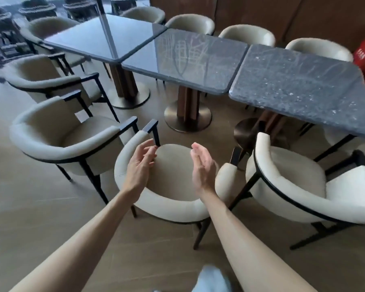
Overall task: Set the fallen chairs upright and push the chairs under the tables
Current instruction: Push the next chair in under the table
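Both hands are held out over the middle chair (pixel 169 186), palms turned toward each other, and nothing is gripped by either. The left hand (pixel 140 165) is kept above the chair's left armrest, its fingers (pixel 149 151) loosely bent and spread; the right hand (pixel 202 165) is held over the seat with its fingers nearly straight and close together. This facing-palms pose suggests that the curved backrest is about to be taken from both sides, so that the chair can be pushed squarely. The chair is seen standing upright on the floor, well out from the middle table (pixel 185 60), with its open front turned toward the pedestal base (pixel 188 119), so a straight push should carry it under. A second chair (pixel 65 135) stands just beside it on the left, also pulled out, and a third (pixel 303 182) is set at an angle on the right, near the right-hand table (pixel 303 85). Chairs along the far side are already tucked in. No fallen chair is seen among those in view. The neighbouring armrests lie close, so clipping them may be a risk.
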`<move>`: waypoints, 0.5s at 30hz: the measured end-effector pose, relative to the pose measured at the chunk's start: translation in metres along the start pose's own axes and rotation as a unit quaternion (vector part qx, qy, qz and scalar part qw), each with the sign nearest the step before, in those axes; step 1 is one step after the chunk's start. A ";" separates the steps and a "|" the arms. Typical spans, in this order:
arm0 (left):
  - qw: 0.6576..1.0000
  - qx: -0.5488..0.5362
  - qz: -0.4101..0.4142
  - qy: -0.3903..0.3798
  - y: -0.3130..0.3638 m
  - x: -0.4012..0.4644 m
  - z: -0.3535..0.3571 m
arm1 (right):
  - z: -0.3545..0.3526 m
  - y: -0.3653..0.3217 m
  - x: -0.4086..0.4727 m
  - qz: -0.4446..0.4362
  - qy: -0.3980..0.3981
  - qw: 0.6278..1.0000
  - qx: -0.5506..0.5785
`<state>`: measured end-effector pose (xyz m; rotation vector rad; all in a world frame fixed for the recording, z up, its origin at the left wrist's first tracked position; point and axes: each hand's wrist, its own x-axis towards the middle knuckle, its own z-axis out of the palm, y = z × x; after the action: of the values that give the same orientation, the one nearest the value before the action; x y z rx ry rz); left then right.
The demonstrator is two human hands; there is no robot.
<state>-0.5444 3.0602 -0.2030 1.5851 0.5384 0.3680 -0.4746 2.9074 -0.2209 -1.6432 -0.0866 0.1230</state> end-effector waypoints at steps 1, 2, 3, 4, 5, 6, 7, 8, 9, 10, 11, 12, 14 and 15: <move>1.000 0.003 -0.004 -0.006 -0.001 0.006 -0.008 | 0.005 0.000 0.001 0.002 0.012 1.000 -0.006; 1.000 0.003 -0.009 -0.012 -0.002 0.015 -0.016 | 0.010 0.002 0.005 0.008 0.025 1.000 -0.009; 1.000 0.004 -0.017 -0.016 -0.006 0.024 -0.022 | 0.014 0.006 0.010 0.022 0.042 0.999 -0.007; 0.999 0.005 -0.027 -0.017 -0.012 0.033 -0.027 | 0.017 0.012 0.015 0.038 0.060 0.997 -0.004; 0.999 0.007 -0.040 -0.015 -0.019 0.042 -0.030 | 0.020 0.020 0.020 0.058 0.078 0.995 -0.001; 0.998 0.010 -0.059 -0.008 -0.028 0.051 -0.033 | 0.023 0.030 0.025 0.083 0.096 0.992 -0.001; 0.996 0.014 -0.085 0.003 -0.038 0.062 -0.036 | 0.027 0.042 0.031 0.117 0.116 0.986 -0.002; 0.993 0.024 -0.113 0.014 -0.048 0.073 -0.040 | 0.031 0.055 0.036 0.155 0.139 0.978 -0.003; 0.989 0.038 -0.139 0.018 -0.059 0.084 -0.043 | 0.035 0.068 0.041 0.194 0.162 0.967 -0.001; 0.985 0.056 -0.162 0.015 -0.070 0.097 -0.047 | 0.040 0.084 0.047 0.233 0.179 0.956 0.003; 0.980 0.072 -0.183 0.009 -0.080 0.108 -0.051 | 0.045 0.097 0.053 0.271 0.191 0.944 0.000; 0.974 0.087 -0.207 0.006 -0.089 0.120 -0.055 | 0.052 0.110 0.060 0.307 0.196 0.931 -0.008; 0.958 0.116 -0.261 0.005 -0.108 0.137 -0.063 | 0.061 0.134 0.065 0.375 0.198 0.905 -0.037; 0.948 0.135 -0.287 0.010 -0.119 0.142 -0.067 | 0.064 0.145 0.063 0.411 0.200 0.887 -0.061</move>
<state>-0.4761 3.1977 -0.3266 1.5993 1.0670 -0.1384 -0.4236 2.9677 -0.3719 -1.7022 0.9477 0.4238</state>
